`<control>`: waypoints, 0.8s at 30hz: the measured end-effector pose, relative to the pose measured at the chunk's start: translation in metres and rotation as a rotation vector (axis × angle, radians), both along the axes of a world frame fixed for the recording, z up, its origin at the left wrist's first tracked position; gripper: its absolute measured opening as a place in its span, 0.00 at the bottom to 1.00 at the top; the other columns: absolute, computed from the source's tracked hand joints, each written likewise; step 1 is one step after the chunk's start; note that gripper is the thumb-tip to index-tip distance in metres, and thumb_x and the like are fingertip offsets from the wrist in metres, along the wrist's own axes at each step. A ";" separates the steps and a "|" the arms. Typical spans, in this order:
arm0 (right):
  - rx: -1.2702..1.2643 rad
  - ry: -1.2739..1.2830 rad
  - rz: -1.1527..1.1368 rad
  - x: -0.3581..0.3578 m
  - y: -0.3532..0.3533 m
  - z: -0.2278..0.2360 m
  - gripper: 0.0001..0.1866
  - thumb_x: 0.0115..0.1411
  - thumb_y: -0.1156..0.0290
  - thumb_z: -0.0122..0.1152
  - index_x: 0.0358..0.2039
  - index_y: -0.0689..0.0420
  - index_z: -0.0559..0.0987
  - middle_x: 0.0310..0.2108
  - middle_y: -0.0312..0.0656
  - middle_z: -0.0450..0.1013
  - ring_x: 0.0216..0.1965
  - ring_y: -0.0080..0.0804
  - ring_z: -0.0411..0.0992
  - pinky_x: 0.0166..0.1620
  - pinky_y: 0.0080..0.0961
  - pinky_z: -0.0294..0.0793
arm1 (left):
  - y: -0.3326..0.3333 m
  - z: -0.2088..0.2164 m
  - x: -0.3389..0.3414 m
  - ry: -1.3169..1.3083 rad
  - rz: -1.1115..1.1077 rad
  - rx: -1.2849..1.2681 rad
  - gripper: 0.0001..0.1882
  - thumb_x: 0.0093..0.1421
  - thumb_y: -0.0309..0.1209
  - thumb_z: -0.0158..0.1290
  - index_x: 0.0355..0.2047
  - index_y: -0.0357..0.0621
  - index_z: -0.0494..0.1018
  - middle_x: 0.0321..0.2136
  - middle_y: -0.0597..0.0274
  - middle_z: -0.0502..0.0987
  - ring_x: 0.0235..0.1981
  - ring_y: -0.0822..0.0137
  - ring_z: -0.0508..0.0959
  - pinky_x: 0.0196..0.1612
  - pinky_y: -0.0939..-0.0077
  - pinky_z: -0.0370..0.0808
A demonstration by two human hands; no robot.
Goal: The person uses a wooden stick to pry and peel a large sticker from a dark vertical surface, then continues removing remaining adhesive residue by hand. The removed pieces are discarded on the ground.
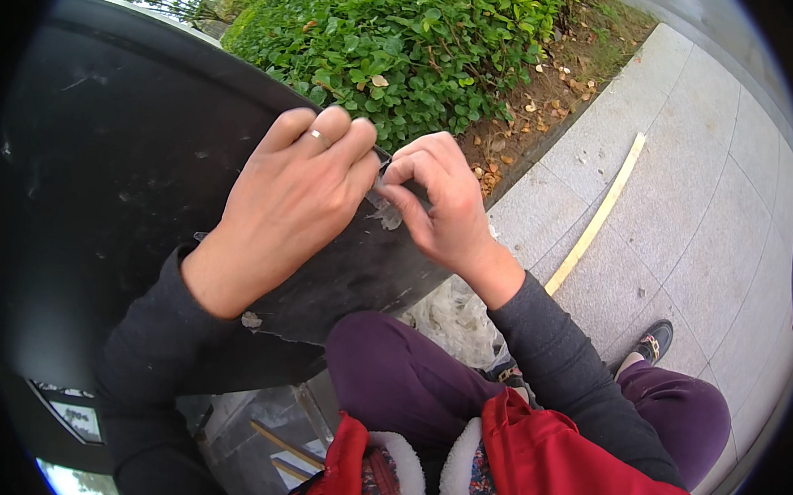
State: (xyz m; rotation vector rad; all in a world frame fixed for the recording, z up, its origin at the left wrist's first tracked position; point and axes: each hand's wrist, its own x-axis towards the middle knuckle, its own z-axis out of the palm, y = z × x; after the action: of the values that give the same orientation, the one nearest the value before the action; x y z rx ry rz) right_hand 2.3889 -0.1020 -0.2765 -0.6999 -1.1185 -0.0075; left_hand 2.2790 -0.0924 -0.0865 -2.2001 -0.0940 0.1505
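Note:
A large black panel (132, 153) with scuffs and a glossy surface lies in front of me and to my left. At its far right corner, a crumpled piece of clear plastic film (386, 215) hangs over the edge. My right hand (439, 200) pinches this film between thumb and curled fingers. Beside it, my left hand (301, 193), with a ring on one finger, is closed at the panel's edge. Its fingertips are turned away, so what they grip is hidden.
Crumpled clear plastic (455, 320) lies beside my knee. A long pale yellow strip (603, 209) rests on the grey paving (694, 209) to the right. Beyond the panel grows a leafy green hedge (380, 45). Thin strips (283, 443) lie below the panel's near edge.

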 end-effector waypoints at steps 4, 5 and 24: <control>0.049 -0.017 -0.002 -0.010 -0.009 0.000 0.11 0.53 0.77 0.76 0.34 0.55 0.80 0.37 0.40 0.76 0.42 0.44 0.75 0.44 0.36 0.77 | -0.008 0.015 -0.016 -0.150 -0.063 -0.037 0.05 0.54 0.32 0.60 0.33 0.53 0.78 0.35 0.73 0.73 0.43 0.71 0.76 0.52 0.70 0.66; 0.054 0.026 -0.020 -0.011 -0.012 0.001 0.11 0.53 0.76 0.77 0.34 0.55 0.81 0.37 0.40 0.77 0.42 0.44 0.75 0.44 0.36 0.77 | -0.010 0.018 -0.018 -0.228 -0.080 -0.072 0.09 0.51 0.32 0.62 0.35 0.55 0.79 0.35 0.75 0.74 0.41 0.71 0.76 0.52 0.70 0.65; -0.014 -0.001 -0.122 0.004 -0.007 0.014 0.11 0.55 0.79 0.71 0.34 0.58 0.75 0.35 0.45 0.70 0.42 0.49 0.70 0.43 0.42 0.73 | -0.004 0.021 0.036 0.105 -0.217 -0.009 0.03 0.53 0.32 0.59 0.26 0.50 0.75 0.34 0.70 0.72 0.44 0.70 0.75 0.51 0.73 0.70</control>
State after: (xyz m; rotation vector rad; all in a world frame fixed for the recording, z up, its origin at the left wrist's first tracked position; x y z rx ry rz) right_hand 2.3933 -0.1089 -0.2629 -0.7800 -1.0758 -0.1038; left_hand 2.3145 -0.0968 -0.0654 -2.1905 0.2031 0.1443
